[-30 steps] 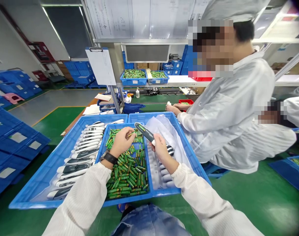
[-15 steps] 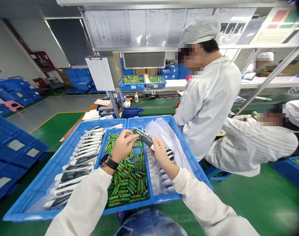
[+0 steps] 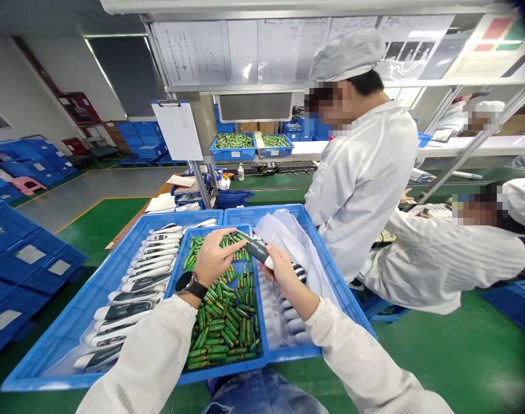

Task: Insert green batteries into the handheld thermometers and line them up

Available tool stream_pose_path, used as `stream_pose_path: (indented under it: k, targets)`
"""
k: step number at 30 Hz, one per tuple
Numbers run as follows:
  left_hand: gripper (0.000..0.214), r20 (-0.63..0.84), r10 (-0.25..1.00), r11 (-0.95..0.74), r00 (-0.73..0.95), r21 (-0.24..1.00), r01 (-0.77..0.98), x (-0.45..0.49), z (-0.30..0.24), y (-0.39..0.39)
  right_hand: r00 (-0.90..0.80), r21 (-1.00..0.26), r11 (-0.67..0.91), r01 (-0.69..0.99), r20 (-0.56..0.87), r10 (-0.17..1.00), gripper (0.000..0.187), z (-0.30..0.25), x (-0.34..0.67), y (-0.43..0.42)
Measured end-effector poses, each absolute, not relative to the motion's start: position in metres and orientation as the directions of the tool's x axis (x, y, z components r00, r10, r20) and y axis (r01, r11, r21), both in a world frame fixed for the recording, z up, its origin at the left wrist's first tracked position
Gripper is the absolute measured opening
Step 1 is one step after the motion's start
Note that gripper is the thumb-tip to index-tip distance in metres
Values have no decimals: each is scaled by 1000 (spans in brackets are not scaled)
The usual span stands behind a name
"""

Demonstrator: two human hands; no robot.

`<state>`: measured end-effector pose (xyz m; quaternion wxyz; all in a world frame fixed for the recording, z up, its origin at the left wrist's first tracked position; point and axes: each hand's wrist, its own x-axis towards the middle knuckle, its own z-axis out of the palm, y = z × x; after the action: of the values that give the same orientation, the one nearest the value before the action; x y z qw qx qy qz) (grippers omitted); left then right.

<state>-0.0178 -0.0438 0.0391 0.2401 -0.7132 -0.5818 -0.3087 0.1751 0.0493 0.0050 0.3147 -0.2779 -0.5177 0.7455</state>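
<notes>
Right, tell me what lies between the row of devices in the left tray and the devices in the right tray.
In the head view, a narrower blue tray of green batteries lies between them, with the left hand over it.

A yellow line point(image 3: 126, 198) edges the green floor point(image 3: 104, 224) below a pale wall point(image 3: 68, 69).

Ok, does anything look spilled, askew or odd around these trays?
Nothing looks spilled or plainly damaged. The one untidy thing is the whitish sheet in the right-hand blue bin: it lies bunched up rather than flat, so it looks askew. The green batteries lie partly jumbled, but within their tray.
</notes>
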Motion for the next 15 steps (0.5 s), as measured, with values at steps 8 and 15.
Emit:
stream_pose_path:
  k: [8, 15]
  targets:
    - [32, 709, 702, -209, -63, 291, 934, -12, 23, -34, -708, -846, -497, -192, -231, 667, 30, 3, 174, 53]
    - [33, 683, 722, -211, -109, 368, 906, -8, 20, -34, -753, -788, -591, -174, -280, 595, 28, 8, 174, 54]
